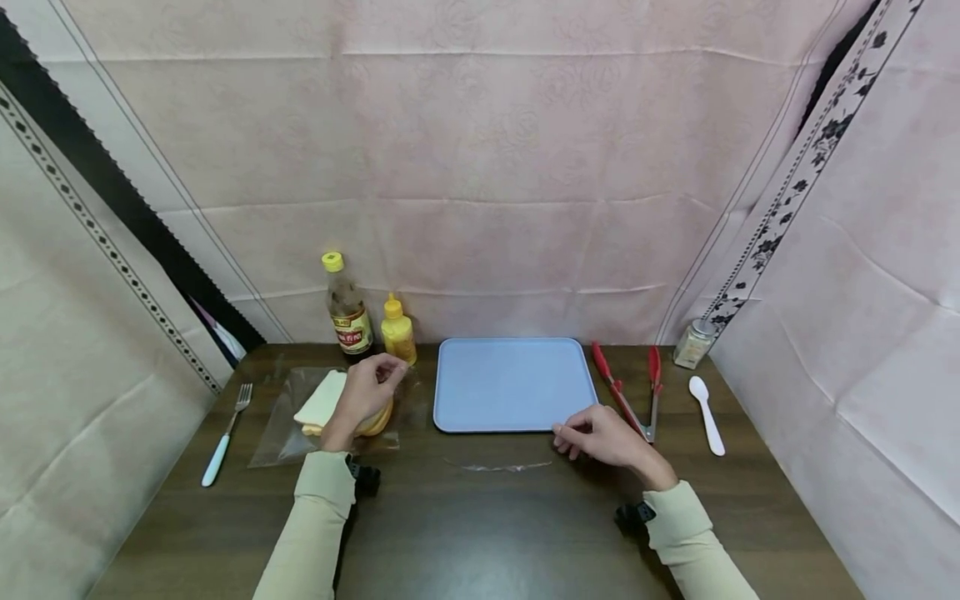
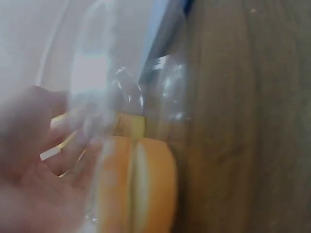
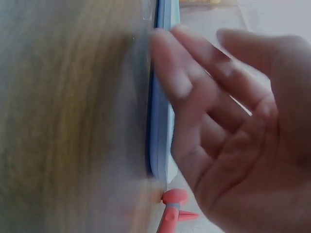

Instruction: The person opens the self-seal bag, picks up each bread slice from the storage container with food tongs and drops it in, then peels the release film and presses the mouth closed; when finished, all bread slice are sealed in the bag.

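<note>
My left hand (image 1: 367,392) is above a clear plastic bag (image 1: 281,417), with thumb and fingertips brought together on its thin film. Under that hand sit white square slices (image 1: 322,398) and a round bread bun (image 1: 377,422), partly hidden by it. In the left wrist view the orange-brown bun (image 2: 163,184) shows its split side, and shiny film (image 2: 170,92) stands beside the fingers. My right hand (image 1: 607,437) hovers by the near right corner of a light blue tray (image 1: 513,383). Its fingers are loosely bent with nothing between them.
Behind the bag stand a dark sauce bottle (image 1: 350,321) and a yellow squeeze bottle (image 1: 397,332). A fork (image 1: 227,435) lies far left. Red-handled tongs (image 1: 651,400), a glass shaker (image 1: 693,343) and a white spoon (image 1: 707,414) are at right. A clear plastic strip (image 1: 506,467) lies before the tray.
</note>
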`<state>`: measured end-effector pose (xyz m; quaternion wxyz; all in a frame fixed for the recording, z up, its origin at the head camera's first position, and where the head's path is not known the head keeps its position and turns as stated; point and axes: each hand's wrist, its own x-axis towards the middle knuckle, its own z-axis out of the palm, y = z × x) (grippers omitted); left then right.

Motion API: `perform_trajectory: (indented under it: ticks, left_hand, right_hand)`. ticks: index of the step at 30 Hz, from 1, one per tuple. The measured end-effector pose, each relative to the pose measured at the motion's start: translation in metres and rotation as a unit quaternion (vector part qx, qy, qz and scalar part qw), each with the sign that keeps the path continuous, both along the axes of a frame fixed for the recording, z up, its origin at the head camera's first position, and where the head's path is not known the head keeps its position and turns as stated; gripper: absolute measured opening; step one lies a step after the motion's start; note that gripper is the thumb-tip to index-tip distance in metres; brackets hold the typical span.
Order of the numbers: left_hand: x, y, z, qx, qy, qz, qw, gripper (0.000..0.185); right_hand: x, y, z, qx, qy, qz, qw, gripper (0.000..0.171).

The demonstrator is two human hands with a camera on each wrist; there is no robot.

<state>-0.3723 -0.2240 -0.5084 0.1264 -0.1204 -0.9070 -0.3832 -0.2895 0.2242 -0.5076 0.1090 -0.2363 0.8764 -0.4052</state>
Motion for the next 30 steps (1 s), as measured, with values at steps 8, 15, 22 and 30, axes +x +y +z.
perform_trajectory:
  ticks: [8,15,22,30]
  left_hand:
    - [0.001,-0.015,0.017,-0.002,-0.024,-0.019,0.9995,0.022]
    - [0.005,-0.022,0.035,-0.004,-0.024,-0.031,0.9992,0.019]
    - [0.010,-0.017,0.049,-0.010,0.002,-0.014,0.9998,0.017]
    - [0.016,-0.015,0.065,0.009,0.043,-0.021,0.9988,0.015]
  right_hand:
    - [0.005,-0.033,0.001,-0.038,0.031,0.013,0.999,0.020]
    - [0.013,-0.120,-0.002,-0.085,-0.023,0.085,0.992,0.021]
    - [0.021,-0.201,-0.005,-0.139,-0.090,0.041,0.985,0.030]
    - [0.022,-0.248,-0.018,-0.252,-0.118,-0.103,0.955,0.034]
